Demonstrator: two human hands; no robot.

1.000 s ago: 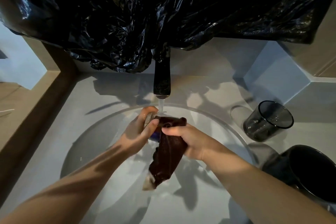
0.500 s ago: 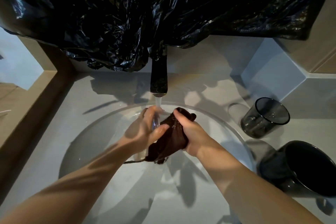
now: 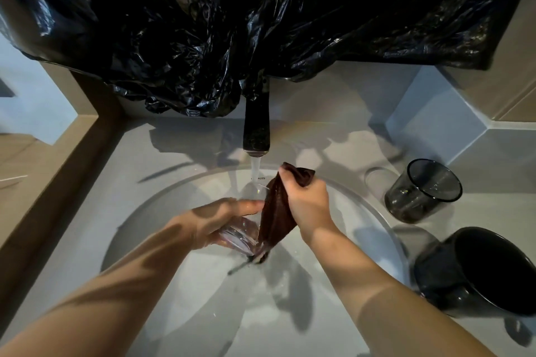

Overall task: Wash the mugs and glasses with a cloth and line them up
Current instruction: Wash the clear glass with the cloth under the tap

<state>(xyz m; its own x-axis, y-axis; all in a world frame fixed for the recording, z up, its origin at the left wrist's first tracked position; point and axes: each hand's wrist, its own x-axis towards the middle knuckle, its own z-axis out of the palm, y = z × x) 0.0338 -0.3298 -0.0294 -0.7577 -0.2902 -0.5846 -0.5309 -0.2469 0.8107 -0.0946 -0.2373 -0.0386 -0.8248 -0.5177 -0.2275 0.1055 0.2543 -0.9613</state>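
Over the round sink basin [image 3: 139, 229], just under the faucet [image 3: 256, 127] and its running water [image 3: 255, 165], the left hand [image 3: 214, 220] grips a clear glass [image 3: 240, 236], thumb and fingers curled round its wall. The glass looks tilted rather than upright. Its thick base points back toward 6 o'clock, and what seems to be its rim reaches toward 12 o'clock into the stream, so its long axis runs roughly 6 to 12; the transparency makes the rim hard to fix. The right hand [image 3: 307, 206] lies at 3 o'clock of the glass, closed in a fist round a dark brown cloth [image 3: 275, 211]. A bunch of the cloth sticks out of the fist toward 12, and the rest hangs along the glass's right flank, touching it, with its tail trailing toward 6. The wiping move turns on that flank contact: the cloth hand is the nearer one to the open end, and I judge it must work round or into the mouth from 3 o'clock while the left hand turns the glass. On the counter at 3 o'clock of the basin a smoked glass tumbler [image 3: 423, 191] stands tilted in view, and a black mug [image 3: 487, 272] sits at 4 o'clock, both well apart from the hands. Black plastic sheeting [image 3: 261, 23] hangs across 12 o'clock.
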